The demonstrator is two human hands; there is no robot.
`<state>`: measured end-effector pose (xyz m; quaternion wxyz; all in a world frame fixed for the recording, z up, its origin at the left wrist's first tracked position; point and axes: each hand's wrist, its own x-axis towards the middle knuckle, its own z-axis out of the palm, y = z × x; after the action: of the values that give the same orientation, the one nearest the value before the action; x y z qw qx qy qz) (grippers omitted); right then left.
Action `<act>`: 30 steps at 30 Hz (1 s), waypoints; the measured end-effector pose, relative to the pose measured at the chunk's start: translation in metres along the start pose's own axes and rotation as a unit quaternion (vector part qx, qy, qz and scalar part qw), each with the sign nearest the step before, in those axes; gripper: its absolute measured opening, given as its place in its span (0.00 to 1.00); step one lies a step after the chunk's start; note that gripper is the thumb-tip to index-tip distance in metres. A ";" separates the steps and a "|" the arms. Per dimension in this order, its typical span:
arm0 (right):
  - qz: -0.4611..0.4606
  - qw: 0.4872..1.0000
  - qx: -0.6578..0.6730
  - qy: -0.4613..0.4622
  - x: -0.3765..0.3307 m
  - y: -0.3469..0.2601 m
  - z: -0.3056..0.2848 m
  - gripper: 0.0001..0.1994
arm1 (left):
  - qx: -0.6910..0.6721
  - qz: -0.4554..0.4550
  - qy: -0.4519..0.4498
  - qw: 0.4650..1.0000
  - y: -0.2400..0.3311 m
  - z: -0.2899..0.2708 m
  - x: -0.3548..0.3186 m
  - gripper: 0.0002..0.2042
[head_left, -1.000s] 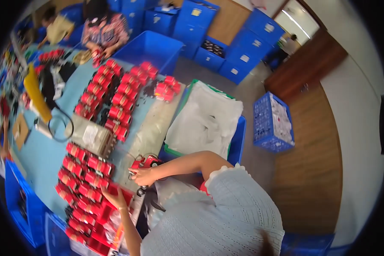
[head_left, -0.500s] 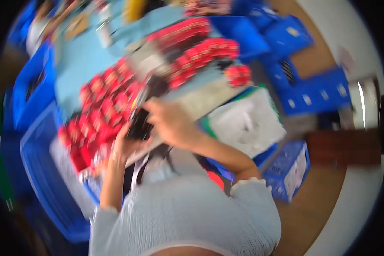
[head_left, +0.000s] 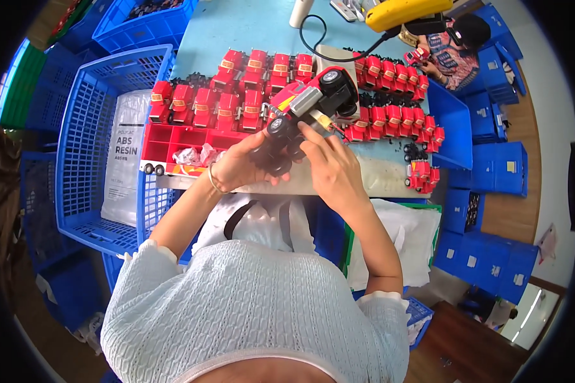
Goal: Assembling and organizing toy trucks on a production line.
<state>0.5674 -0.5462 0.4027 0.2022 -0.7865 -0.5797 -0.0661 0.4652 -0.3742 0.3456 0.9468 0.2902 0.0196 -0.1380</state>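
A red toy truck cab [head_left: 310,96] with a grey tank and black wheels is tilted on its side above the table's front edge. My left hand [head_left: 244,159] is closed around the truck's wheeled end from below. Against its dark underside, my right hand [head_left: 333,167] is closed, fingers bent and tips beside the wheels; whatever they pinch, if anything, is hidden. Close to these fingers, a small pale yellow piece [head_left: 322,119] and a thin wire show on the truck. Behind it stand rows of similar red truck cabs [head_left: 204,105].
A red compartmented trailer [head_left: 163,148] holding crumpled clear plastic lies at the table's front left. Blue crates [head_left: 67,153] stand on the left, blue bins [head_left: 499,167] on the right. A yellow tool [head_left: 402,13] with a black cable hangs overhead. Another person [head_left: 457,54] works at the far right.
The view has turned and steadied, so the table now looks nearly level. The truck stays in my left hand, with my right hand still against it.
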 end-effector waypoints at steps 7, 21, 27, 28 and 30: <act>0.001 0.984 0.157 0.087 -0.018 0.008 0.038 0.12 | -0.045 0.035 0.023 0.998 -0.019 -0.003 -0.012 0.33; 0.114 0.762 0.588 0.248 0.001 0.021 0.038 0.11 | 0.174 0.112 0.103 0.973 0.000 0.012 -0.019 0.33; 0.228 0.577 0.719 0.311 -0.004 -0.010 0.057 0.17 | 0.386 0.247 0.061 0.887 -0.026 0.009 -0.018 0.36; 0.246 0.503 0.775 0.294 -0.005 -0.010 0.062 0.18 | 0.388 0.253 0.063 0.884 -0.025 0.003 -0.016 0.36; 0.245 0.560 0.730 0.305 -0.002 -0.007 0.069 0.20 | 0.472 0.229 0.018 0.851 -0.024 -0.017 -0.010 0.36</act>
<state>0.5517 -0.5191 0.3412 0.8807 -0.4146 -0.1181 0.1963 0.4501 -0.3812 0.3194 0.6999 0.7011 -0.0977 0.0953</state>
